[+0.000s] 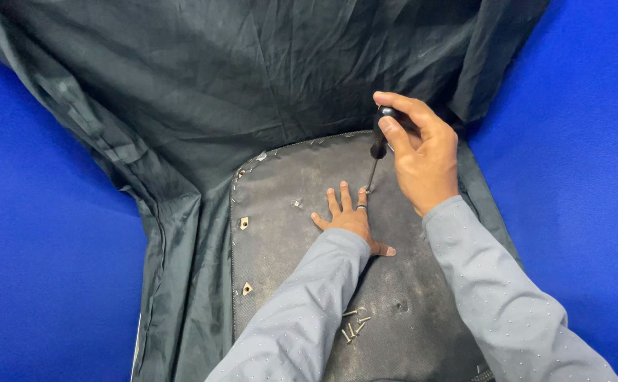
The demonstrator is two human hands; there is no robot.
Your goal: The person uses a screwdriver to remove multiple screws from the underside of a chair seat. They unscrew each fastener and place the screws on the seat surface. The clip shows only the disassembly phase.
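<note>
Our right hand (422, 159) wraps closed around the black handle of a slim steel-shafted screwdriver (375, 157), held upright with its tip near a screw on the flat, dark grey rigid board (281, 226). Our left hand (348, 219) lies open, fingers spread, pressing that board beside the tip. We judge the screwdriver light and stiff, best gripped at its handle. Small loose metal screws (353, 327) lie near our left sleeve; thin black fabric (181, 92) drapes over blue backing (40, 247).

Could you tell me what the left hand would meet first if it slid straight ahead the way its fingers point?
Probably the thin metal screwdriver shaft, whose tip sits at the left hand fingertips on the dark worn board; depth is uncertain.
</note>
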